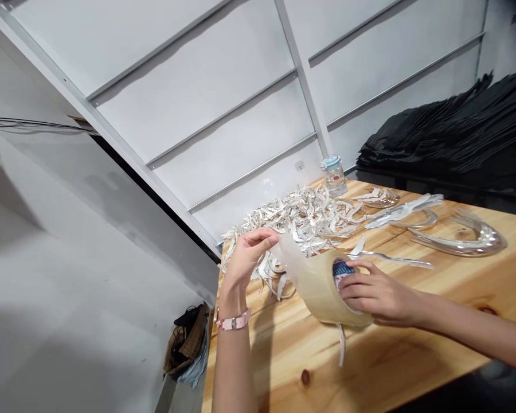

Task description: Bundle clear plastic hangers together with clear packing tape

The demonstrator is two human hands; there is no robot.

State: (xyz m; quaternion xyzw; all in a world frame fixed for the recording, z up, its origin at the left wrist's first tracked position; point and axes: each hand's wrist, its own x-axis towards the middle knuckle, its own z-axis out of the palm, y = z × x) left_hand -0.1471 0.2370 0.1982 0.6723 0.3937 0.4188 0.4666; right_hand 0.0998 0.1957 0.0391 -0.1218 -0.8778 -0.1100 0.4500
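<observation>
A large roll of clear packing tape (322, 287) stands on the wooden table (413, 355). My right hand (376, 295) is wrapped over the roll's side and core, holding it. My left hand (249, 255), with a pink watch on the wrist, pinches the free end of the tape (289, 252), which is pulled out from the roll toward the upper left. A thin white strip (341, 344) lies under the roll.
A heap of white and silver curved strips (301, 221) covers the table's far corner. Shiny curved pieces (460, 238) lie to the right, with a small jar (335, 175) behind. Black sheets (460, 135) are stacked at the far right. A bag (189, 344) sits on the floor.
</observation>
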